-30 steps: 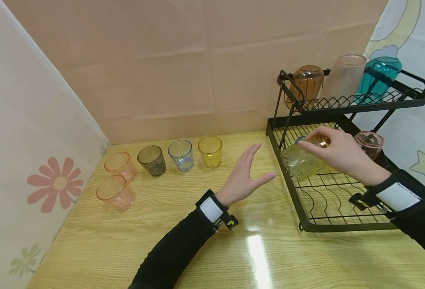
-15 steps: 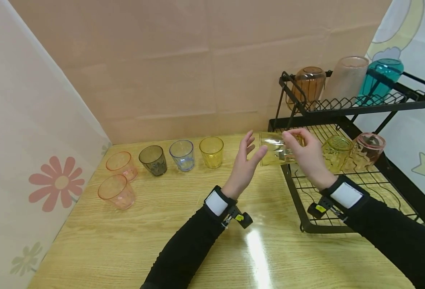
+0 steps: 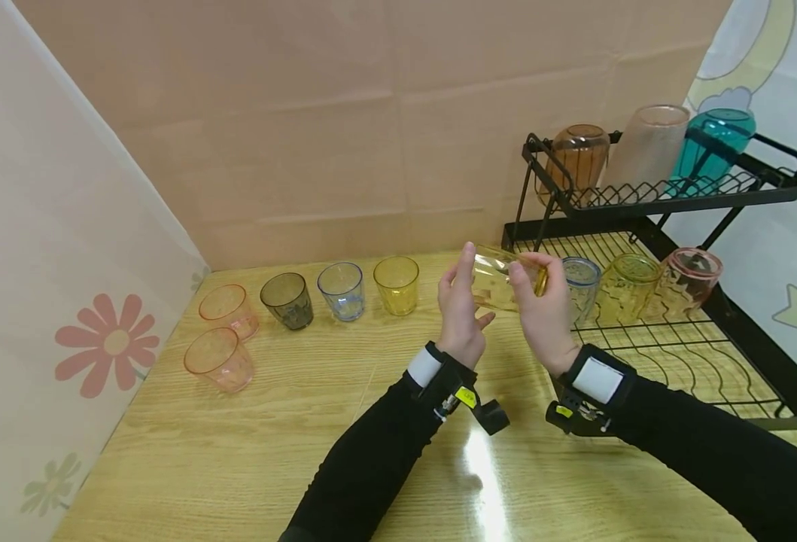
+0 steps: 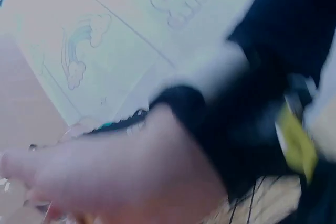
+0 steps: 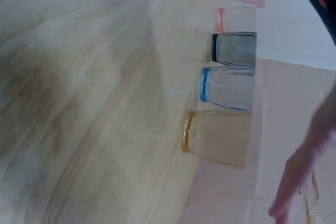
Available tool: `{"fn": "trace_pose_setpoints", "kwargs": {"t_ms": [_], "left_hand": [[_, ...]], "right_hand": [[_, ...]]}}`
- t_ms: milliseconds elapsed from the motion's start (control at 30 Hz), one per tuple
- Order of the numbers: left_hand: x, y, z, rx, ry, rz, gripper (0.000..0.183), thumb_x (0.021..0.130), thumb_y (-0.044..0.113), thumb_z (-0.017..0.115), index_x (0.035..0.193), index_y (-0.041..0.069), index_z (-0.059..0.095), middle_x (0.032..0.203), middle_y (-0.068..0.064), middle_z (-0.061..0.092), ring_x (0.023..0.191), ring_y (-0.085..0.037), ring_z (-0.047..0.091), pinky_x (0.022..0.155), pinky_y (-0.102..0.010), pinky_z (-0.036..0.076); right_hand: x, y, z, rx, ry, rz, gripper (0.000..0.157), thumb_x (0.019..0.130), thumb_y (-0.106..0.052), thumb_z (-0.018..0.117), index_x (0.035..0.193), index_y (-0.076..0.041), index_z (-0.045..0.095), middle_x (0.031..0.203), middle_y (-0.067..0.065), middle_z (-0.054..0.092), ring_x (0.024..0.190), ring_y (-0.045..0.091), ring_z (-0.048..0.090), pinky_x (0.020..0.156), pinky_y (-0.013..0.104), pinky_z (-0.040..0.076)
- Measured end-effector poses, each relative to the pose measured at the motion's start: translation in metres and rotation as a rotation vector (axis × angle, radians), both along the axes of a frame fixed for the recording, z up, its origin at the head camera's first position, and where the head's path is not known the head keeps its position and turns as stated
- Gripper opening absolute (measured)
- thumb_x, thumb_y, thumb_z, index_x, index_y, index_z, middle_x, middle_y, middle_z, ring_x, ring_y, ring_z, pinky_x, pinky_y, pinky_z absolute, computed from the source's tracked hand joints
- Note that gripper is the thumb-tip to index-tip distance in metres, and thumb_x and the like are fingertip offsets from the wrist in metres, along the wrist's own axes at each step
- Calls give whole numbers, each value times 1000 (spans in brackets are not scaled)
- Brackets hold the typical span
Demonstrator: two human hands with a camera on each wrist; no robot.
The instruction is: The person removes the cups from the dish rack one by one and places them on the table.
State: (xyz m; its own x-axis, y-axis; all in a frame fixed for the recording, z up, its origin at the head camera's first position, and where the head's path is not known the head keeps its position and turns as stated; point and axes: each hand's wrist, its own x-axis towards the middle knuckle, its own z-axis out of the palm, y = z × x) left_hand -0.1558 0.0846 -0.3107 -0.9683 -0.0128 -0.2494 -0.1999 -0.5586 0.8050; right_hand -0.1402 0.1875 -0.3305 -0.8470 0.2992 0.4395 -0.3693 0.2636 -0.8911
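In the head view my right hand (image 3: 546, 320) pinches a yellow drinking glass (image 3: 496, 280) toward its right end. The glass is tilted on its side in the air, between my two hands. My left hand (image 3: 462, 312) is at the other end of the glass, its fingers mostly straight; whether they press on it is hard to tell. The left wrist view is blurred and shows my left hand (image 4: 115, 177) from the side. At the lower right of the right wrist view, part of the glass (image 5: 312, 203) shows beside some fingers.
A black two-tier dish rack (image 3: 716, 197) stands at the right. Its lower tier holds a blue-rimmed glass (image 3: 579, 286), a yellow glass (image 3: 631, 282) and a pink glass (image 3: 685, 278); upturned vessels fill the upper. Several glasses stand at the back left, ending with a yellow tumbler (image 3: 396, 290).
My right hand has carried the yellow glass left, off the rack's lower tier and over to my left hand. The left hand has turned and moved slightly right to meet the glass.
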Motion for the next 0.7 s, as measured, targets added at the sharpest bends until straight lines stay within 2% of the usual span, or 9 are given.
{"fn": "trace_pose_setpoints", "kwargs": {"t_ms": [167, 400, 533, 600, 700], "left_hand": [[-1, 6, 2, 36, -98, 102, 75, 75, 54, 78, 129, 12, 48, 121, -8, 51, 109, -30, 47, 88, -46, 39], [-2, 5, 0, 42, -107, 132, 72, 74, 52, 80, 123, 10, 48, 121, -8, 48, 107, -28, 49, 87, -41, 41], [-3, -2, -4, 27, -87, 124, 72, 74, 52, 79, 122, 9, 47, 122, -9, 48, 107, -28, 49, 83, -38, 44], [-3, -7, -9, 8, -67, 113, 71, 75, 51, 78, 122, 9, 46, 122, -9, 47, 109, -28, 49, 81, -37, 44], [-2, -17, -16, -40, -37, 80, 67, 78, 50, 77, 122, 10, 46, 124, -9, 48, 110, -29, 49, 79, -37, 44]], "right_hand": [[1, -4, -5, 14, 9, 15, 43, 100, -24, 53, 128, 6, 40, 117, 6, 43, 106, 15, 41, 89, 30, 30], [0, -3, -6, 57, -15, 68, 44, 101, -24, 52, 129, 6, 37, 120, 11, 41, 103, 15, 40, 83, 28, 33], [2, 4, -2, 169, -88, 149, 45, 101, -27, 52, 132, 3, 37, 127, 16, 41, 105, 21, 44, 76, 25, 40], [4, 8, 0, 241, -147, 220, 47, 101, -28, 52, 136, 1, 37, 131, 18, 43, 107, 26, 47, 73, 30, 46], [6, 15, 5, 376, -238, 313, 51, 101, -30, 53, 139, -2, 36, 138, 20, 43, 120, 34, 45, 82, 42, 48]]}}
